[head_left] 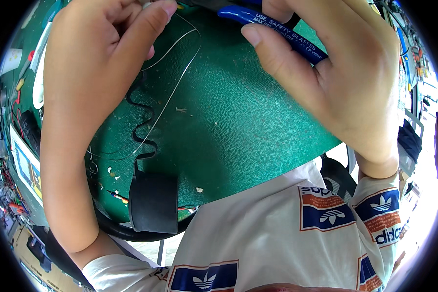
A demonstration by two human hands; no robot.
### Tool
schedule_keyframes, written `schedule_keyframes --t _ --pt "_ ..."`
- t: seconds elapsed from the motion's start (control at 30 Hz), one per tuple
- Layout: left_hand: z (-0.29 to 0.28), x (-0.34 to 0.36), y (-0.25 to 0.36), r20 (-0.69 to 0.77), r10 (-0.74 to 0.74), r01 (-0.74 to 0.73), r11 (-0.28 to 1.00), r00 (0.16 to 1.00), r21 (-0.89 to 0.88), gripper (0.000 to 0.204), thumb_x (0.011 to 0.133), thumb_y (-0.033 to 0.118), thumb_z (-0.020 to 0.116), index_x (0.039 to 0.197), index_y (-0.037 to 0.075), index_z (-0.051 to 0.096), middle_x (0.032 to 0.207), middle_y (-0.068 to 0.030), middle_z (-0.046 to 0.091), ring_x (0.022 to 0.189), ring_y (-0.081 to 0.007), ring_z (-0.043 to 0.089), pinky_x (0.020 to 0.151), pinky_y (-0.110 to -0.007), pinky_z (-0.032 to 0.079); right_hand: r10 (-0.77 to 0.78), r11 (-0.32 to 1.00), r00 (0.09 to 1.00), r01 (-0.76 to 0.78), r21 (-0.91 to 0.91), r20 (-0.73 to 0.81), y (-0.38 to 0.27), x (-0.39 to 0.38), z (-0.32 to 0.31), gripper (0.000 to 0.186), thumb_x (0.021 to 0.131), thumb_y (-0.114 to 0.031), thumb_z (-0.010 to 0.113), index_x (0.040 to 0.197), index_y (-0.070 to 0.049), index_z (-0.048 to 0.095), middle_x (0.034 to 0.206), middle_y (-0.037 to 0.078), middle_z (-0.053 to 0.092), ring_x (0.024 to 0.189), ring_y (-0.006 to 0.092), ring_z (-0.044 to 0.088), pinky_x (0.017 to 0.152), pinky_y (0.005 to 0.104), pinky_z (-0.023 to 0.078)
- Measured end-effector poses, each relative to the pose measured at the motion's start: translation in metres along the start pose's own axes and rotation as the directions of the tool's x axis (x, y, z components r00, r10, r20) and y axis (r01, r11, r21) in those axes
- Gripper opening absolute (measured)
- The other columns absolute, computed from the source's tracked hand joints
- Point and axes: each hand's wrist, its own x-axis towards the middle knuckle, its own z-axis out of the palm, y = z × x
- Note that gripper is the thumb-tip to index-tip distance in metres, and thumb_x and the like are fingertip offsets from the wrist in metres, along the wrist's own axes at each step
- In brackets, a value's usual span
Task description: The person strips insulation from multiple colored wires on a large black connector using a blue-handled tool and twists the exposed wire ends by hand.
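My right hand (345, 63) is wrapped round blue-handled cutters (297, 43) at the upper right, its thumb lying along the near handle. The jaws point left and run into the dark top edge, so their tips are hard to see. At the upper left my left hand (100, 53) is closed in a pinch; what sits between thumb and fingers is mostly cut off by the frame. Something small and yellow peeks out beside the thumb tip. A thin pale wire (174, 92) loops from near that thumb across the green mat (238, 126) and back under my left hand.
A black cylinder-like piece (153, 202) with a wavy black strip (143, 131) stands at the mat's near edge. Small scraps (199, 190) lie about. Leftward are a white-and-teal tool (41, 68), a black object (30, 129) and a framed panel (27, 163).
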Motion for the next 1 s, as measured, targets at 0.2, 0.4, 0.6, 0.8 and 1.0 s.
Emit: schedule_keyframes --t 0.2,0.4,0.6,0.8,1.0 --pt "0.001 0.005 0.009 -0.003 -0.041 0.041 0.998 0.999 -0.047 0.024 0.101 0.016 0.069 0.122 0.004 0.069 0.076 0.0057 0.063 0.06 0.0003 0.05 0.049 -0.017 0.032 0.001 1.0 1.0 -0.001 -0.001 0.006 0.003 0.002 -0.003 0.03 0.09 -0.027 0.076 0.093 0.0 0.062 0.12 0.021 0.065 0.1 0.0328 0.065 0.089 0.0372 0.051" --pt "-0.01 0.01 0.039 0.082 -0.156 0.17 0.96 0.984 -0.221 0.005 0.1 0.004 0.062 0.102 -0.001 0.062 0.078 0.0009 0.062 0.056 -0.001 0.053 0.051 -0.017 0.041 -0.005 1.0 1.0 0.005 0.001 0.008 0.003 0.005 -0.007 0.03 0.09 -0.026 0.076 0.092 0.001 0.062 0.119 0.021 0.066 0.1 0.0326 0.065 0.089 0.0371 0.051" --pt "-0.014 0.011 0.037 0.118 -0.138 0.16 0.965 0.983 -0.208 0.005 0.101 0.005 0.06 0.101 -0.001 0.06 0.076 0.0016 0.061 0.056 -0.0006 0.052 0.051 -0.017 0.039 -0.006 1.0 1.0 0.006 -0.002 0.01 0.006 0.008 -0.009 0.03 0.089 -0.025 0.077 0.09 0.001 0.062 0.118 0.022 0.066 0.1 0.0324 0.065 0.088 0.037 0.051" --pt "-0.018 0.014 0.029 0.155 -0.176 0.207 0.956 0.972 -0.21 0.007 0.103 0.007 0.06 0.103 0.0 0.06 0.072 0.0032 0.059 0.055 -0.0005 0.051 0.05 -0.018 0.038 -0.004 1.0 1.0 0.004 -0.002 0.012 0.009 0.013 -0.008 0.029 0.089 -0.024 0.077 0.089 0.001 0.062 0.117 0.022 0.066 0.1 0.0322 0.065 0.087 0.037 0.051" --pt "-0.026 0.013 0.027 0.18 -0.153 0.194 0.951 0.972 -0.239 0.009 0.103 0.009 0.062 0.103 0.0 0.061 0.065 0.0051 0.056 0.053 -0.0006 0.05 0.05 -0.018 0.036 -0.007 1.0 1.0 0.007 -0.003 0.009 0.009 0.015 -0.007 0.029 0.088 -0.024 0.077 0.088 0.001 0.062 0.117 0.022 0.066 0.1 0.032 0.065 0.087 0.0369 0.051"
